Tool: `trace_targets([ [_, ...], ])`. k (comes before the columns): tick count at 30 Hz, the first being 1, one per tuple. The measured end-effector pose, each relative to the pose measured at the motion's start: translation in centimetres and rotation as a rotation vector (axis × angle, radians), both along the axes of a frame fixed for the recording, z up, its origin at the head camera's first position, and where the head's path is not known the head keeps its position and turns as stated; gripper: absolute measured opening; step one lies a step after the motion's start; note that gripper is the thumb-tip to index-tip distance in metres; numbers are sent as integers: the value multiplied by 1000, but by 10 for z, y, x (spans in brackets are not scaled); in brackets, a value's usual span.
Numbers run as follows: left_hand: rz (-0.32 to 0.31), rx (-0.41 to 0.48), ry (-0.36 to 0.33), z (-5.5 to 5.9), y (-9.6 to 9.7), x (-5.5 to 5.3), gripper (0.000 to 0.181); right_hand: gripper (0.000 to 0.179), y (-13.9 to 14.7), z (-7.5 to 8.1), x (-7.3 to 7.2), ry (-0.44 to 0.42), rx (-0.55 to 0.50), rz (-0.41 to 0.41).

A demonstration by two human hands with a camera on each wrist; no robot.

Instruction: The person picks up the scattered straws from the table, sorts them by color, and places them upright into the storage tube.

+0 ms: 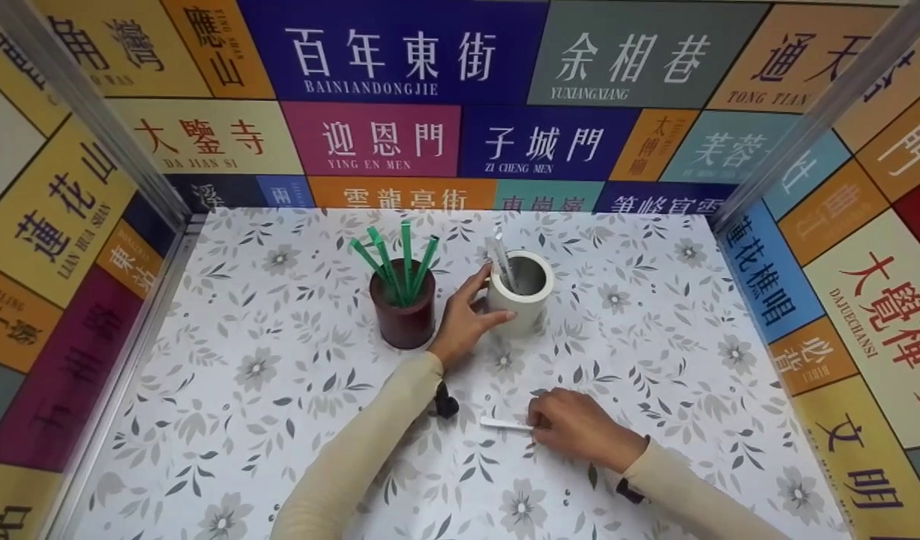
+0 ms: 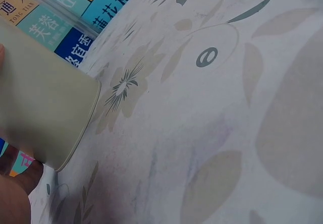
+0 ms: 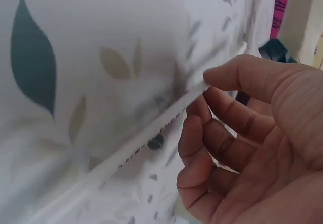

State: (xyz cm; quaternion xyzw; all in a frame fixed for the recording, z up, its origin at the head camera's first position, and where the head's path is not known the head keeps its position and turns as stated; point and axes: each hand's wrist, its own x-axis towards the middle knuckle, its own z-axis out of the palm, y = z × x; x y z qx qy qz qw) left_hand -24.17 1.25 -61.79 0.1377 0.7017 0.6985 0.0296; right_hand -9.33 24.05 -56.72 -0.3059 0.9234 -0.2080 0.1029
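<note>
My left hand grips the white pen holder from its left side, thumb at the front and fingers toward the back. The pen holder stands upright on the table with slim whitish pens leaning in it. In the left wrist view the holder's smooth wall fills the left edge. Lower on the table, my right hand pinches a slim white pen between thumb and fingers. Small dark print runs along this pen in the right wrist view; part of it is hidden by the fingers.
A dark red pen holder with several green pens stands left of the white one. The table has a floral cover. Panels with large lettering enclose its back and sides, with clear corner posts.
</note>
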Motion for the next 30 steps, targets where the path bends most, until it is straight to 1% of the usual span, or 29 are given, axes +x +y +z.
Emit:
trace_targets([
  [4,8,6,-5,-1,0,0,100,15,10,14,-14,-22,1,47],
  [7,7,9,-6,-1,1,1,100,14,17,27,-25,-34,-20,69],
  [10,9,12,1,-1,1,1,101,11,22,43,-37,-34,-68,51],
  [12,13,6,12,0,1,0,101,10,25,55,-46,-17,-117,26],
  [15,15,-4,26,0,1,0,100,11,29,74,-62,32,-209,-25],
  [20,-9,5,19,0,-1,1,100,13,33,107,-87,109,-373,-130],
  [23,-22,4,21,0,-2,2,100,14,31,126,-97,146,-467,-202],
  [27,-13,13,24,-1,0,1,98,13,24,141,-108,193,-583,-281],
  [30,-5,24,19,-2,1,0,97,12,16,146,-114,227,-660,-319],
])
